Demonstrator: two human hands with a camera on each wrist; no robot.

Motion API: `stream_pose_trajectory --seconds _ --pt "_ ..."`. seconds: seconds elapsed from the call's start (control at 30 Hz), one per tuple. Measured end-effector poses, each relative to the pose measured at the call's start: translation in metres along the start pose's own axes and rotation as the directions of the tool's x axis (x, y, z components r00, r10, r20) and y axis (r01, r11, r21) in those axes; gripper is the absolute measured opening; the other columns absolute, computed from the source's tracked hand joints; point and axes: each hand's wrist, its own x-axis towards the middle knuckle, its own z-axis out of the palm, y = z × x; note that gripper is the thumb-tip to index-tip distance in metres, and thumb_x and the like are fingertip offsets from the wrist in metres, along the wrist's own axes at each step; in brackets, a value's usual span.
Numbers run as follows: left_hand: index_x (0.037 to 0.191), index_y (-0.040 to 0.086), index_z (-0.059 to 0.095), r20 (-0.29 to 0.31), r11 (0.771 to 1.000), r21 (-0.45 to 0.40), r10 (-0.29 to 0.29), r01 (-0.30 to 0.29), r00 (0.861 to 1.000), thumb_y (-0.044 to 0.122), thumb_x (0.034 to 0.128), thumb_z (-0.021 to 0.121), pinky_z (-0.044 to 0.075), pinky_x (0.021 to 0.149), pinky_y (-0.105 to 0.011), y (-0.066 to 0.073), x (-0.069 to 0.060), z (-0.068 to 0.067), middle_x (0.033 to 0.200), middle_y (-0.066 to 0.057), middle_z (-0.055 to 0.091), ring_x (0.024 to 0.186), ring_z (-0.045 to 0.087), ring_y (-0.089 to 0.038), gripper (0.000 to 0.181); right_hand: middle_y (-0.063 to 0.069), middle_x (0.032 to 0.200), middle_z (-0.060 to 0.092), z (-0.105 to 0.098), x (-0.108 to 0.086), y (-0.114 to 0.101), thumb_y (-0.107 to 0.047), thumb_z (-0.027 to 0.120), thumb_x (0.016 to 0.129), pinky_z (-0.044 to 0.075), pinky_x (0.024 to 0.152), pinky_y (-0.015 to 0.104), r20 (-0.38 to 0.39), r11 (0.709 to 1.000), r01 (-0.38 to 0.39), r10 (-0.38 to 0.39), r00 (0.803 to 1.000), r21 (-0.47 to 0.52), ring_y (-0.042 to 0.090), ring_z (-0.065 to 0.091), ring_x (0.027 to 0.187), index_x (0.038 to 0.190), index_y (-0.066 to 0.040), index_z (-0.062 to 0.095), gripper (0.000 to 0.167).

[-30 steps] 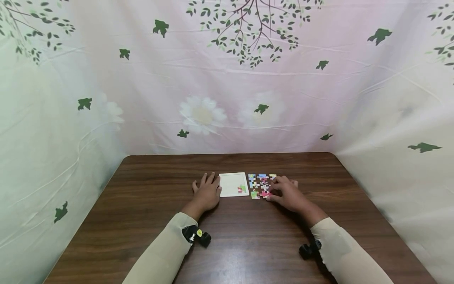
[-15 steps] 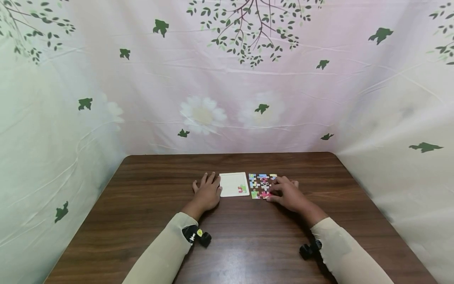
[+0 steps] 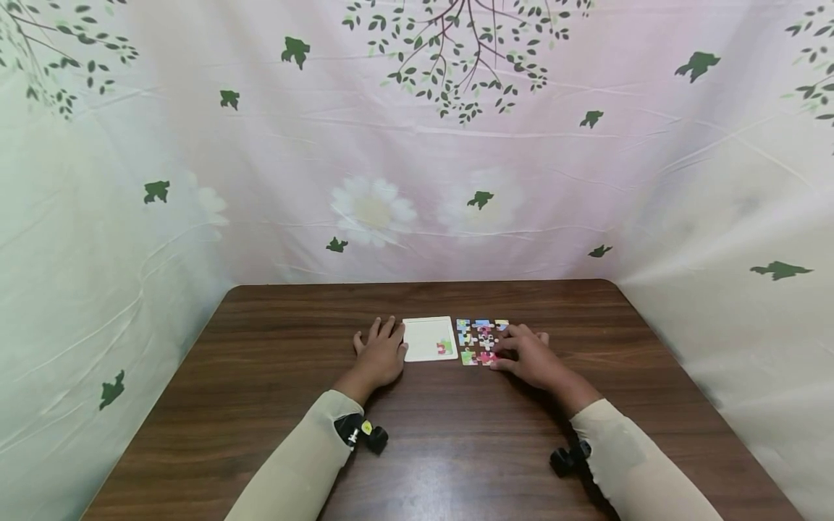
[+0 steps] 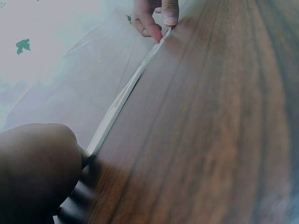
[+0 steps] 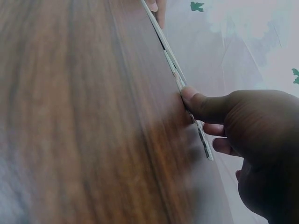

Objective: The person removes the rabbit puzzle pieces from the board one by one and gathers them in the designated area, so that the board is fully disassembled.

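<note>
A white puzzle board (image 3: 422,334) lies flat on the table, with a small red and green joined patch of puzzle (image 3: 444,347) in its lower right corner. Just right of it, several loose puzzle pieces (image 3: 482,325) are laid out in rows. My left hand (image 3: 381,354) rests with spread fingers against the board's left edge. Over the right side of the loose pieces, my right hand (image 3: 531,357) has thumb and fingers bent about a red puzzle piece (image 3: 486,357) in the nearest row. The right wrist view shows the thumb (image 5: 194,95) on the pieces' edge; fingers partly cover other pieces.
The brown wooden table (image 3: 430,434) extends around the board on all sides. A printed fabric curtain (image 3: 417,159) with leaves, birds and flowers hangs behind the table and along both sides. Small black cameras are strapped at both wrists.
</note>
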Motion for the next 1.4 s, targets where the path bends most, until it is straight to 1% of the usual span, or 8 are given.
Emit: stream_pose_trajectory --seconds 0.2,0.37,0.57,0.77,0.87,1.03,1.27,1.4 --pt "0.172 0.017 0.037 0.003 1.0 0.0 0.002 -0.002 1.0 0.036 0.1186 0.042 0.01 0.127 -0.08 0.001 0.0 -0.001 0.183 -0.012 0.025 0.171 0.014 -0.041 0.057 0.002 0.116 0.066 -0.001 0.0 -0.001 -0.026 0.087 0.095 0.024 0.09 0.049 0.009 1.0 -0.012 0.012 1.0 0.0 0.023 0.055 0.11 0.106 -0.02 0.086 0.012" --pt "0.172 0.017 0.037 0.0 1.0 0.001 0.003 -0.003 1.0 0.035 0.1186 0.042 0.01 0.127 -0.08 0.0 0.0 -0.001 0.183 -0.012 0.025 0.171 0.015 -0.041 0.057 0.003 0.119 0.067 -0.002 0.0 -0.004 -0.027 0.087 0.094 0.024 0.091 0.049 0.018 1.0 -0.028 0.028 0.999 0.011 0.024 0.056 0.112 0.107 -0.019 0.086 0.015" --pt "0.172 0.017 0.038 -0.009 1.0 0.002 0.008 -0.008 1.0 0.035 0.1184 0.042 0.011 0.127 -0.081 -0.001 -0.001 -0.001 0.182 -0.012 0.026 0.171 0.015 -0.042 0.057 0.005 0.12 0.069 -0.002 0.002 -0.006 -0.03 0.089 0.093 0.026 0.092 0.05 -0.01 1.0 -0.026 0.026 1.0 0.006 0.026 0.059 0.115 0.107 -0.018 0.086 0.018" --pt "0.172 0.017 0.037 -0.009 1.0 0.006 0.011 -0.011 1.0 0.035 0.1185 0.042 0.011 0.127 -0.081 -0.001 -0.001 -0.001 0.182 -0.012 0.026 0.171 0.015 -0.042 0.057 0.003 0.117 0.069 0.0 0.005 -0.007 -0.028 0.088 0.093 0.027 0.094 0.053 -0.042 1.0 0.007 -0.007 0.999 0.002 0.027 0.059 0.114 0.104 -0.019 0.085 0.015" --pt "0.172 0.017 0.037 -0.006 1.0 0.008 0.011 -0.011 1.0 0.035 0.1185 0.042 0.011 0.127 -0.081 -0.001 -0.001 -0.002 0.183 -0.012 0.025 0.171 0.015 -0.042 0.057 0.004 0.117 0.069 0.001 0.008 -0.008 -0.028 0.087 0.095 0.027 0.096 0.055 -0.06 1.0 0.027 -0.026 0.998 0.013 0.027 0.059 0.114 0.105 -0.017 0.084 0.015" --pt "0.172 0.016 0.038 -0.01 1.0 0.008 0.015 -0.015 1.0 0.034 0.1183 0.042 0.011 0.126 -0.081 -0.001 -0.001 -0.002 0.182 -0.013 0.026 0.171 0.016 -0.043 0.057 0.004 0.114 0.067 0.005 0.014 -0.012 -0.026 0.087 0.095 0.026 0.096 0.057 -0.089 0.999 0.037 -0.033 0.995 0.039 0.027 0.057 0.113 0.105 -0.015 0.085 0.014" --pt "0.173 0.017 0.036 -0.004 1.0 0.003 0.014 -0.014 1.0 0.036 0.1188 0.041 0.01 0.127 -0.081 -0.002 -0.001 -0.001 0.183 -0.012 0.025 0.171 0.014 -0.042 0.057 0.001 0.115 0.067 0.01 0.024 -0.021 -0.026 0.087 0.095 0.023 0.093 0.052 -0.069 0.997 0.042 -0.037 0.997 0.069 0.023 0.054 0.113 0.104 -0.02 0.085 0.011" --pt "0.173 0.018 0.037 -0.004 1.0 0.003 0.011 -0.011 1.0 0.036 0.1188 0.041 0.011 0.127 -0.081 -0.002 -0.001 -0.001 0.183 -0.012 0.025 0.171 0.015 -0.042 0.057 0.002 0.116 0.068 0.016 0.03 -0.028 -0.026 0.086 0.096 0.022 0.093 0.053 -0.066 0.996 0.064 -0.059 0.996 0.067 0.024 0.054 0.111 0.105 -0.019 0.085 0.011"
